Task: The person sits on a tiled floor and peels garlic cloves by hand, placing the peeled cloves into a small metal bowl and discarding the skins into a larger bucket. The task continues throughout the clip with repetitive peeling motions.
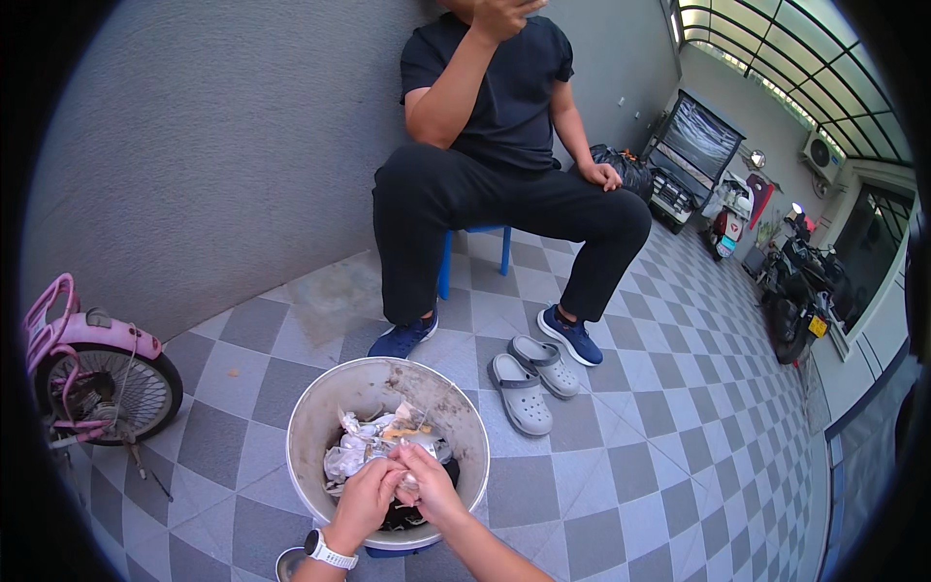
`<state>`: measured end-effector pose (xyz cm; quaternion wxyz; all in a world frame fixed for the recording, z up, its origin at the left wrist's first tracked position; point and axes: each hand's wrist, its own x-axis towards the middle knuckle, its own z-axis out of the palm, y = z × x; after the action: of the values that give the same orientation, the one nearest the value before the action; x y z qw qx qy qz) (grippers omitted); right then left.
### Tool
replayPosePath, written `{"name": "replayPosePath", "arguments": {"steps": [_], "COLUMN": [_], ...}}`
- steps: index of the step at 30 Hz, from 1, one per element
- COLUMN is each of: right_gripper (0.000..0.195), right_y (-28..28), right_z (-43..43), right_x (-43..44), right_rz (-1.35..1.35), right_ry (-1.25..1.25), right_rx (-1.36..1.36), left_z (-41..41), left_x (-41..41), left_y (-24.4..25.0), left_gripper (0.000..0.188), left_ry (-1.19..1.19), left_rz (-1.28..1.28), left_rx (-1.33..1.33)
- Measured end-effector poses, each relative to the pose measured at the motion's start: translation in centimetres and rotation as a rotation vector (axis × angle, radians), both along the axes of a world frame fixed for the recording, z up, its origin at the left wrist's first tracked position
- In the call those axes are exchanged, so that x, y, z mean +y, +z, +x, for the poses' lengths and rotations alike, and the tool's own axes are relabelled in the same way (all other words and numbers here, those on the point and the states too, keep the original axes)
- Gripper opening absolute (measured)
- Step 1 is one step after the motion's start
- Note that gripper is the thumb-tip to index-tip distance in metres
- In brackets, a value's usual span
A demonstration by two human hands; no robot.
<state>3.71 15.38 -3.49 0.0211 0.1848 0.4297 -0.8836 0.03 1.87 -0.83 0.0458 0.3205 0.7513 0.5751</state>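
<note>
A round, stained bin [309, 404] stands before me, with crumpled wrappers, bags and paper [356, 447] inside it. Over its near side my left hand [369, 491], with a white-strapped watch [331, 553] at the wrist, meets my right hand [435, 486]. Between the fingers of both hands is a small, shiny, pale item [409, 480], mostly covered; its kind cannot be told. Part of a small round metal dish or lid [289, 564] shows beside the watch.
A person [502, 109] in dark clothes sits on a blue stool [445, 273] beyond the bin. Grey clogs [522, 400] lie right of it. A pink bicycle [109, 342] stands at left by the wall [218, 160]. Motorcycles [793, 305] and a black bag [625, 171] are farther right.
</note>
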Motion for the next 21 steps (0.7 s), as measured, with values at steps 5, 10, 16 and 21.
{"name": "replayPosePath", "arguments": {"steps": [5, 10, 16, 21], "right_gripper": [0.026, 0.025, 0.024, 0.022], "right_y": [0.4, 0.4, -0.7, -0.1], "right_z": [0.3, 1.1, 1.5, 1.3], "right_x": [0.1, -0.6, -0.7, -0.8], "right_rz": [-0.016, 0.084, 0.062, 0.056], "right_ry": [0.016, 0.05, 0.116, -0.006], "right_rx": [-0.005, -0.046, 0.018, -0.029], "left_z": [-0.4, -1.0, -0.7, -0.5], "left_x": [-0.3, -0.8, -0.4, -0.4], "left_y": [-1.1, -2.5, -1.2, -1.2], "left_gripper": [0.015, 0.018, 0.017, 0.013], "left_ry": [0.027, 0.189, 0.118, 0.06], "left_rz": [0.043, 0.092, 0.024, 0.062], "left_rx": [-0.235, -0.291, -0.239, -0.086]}}
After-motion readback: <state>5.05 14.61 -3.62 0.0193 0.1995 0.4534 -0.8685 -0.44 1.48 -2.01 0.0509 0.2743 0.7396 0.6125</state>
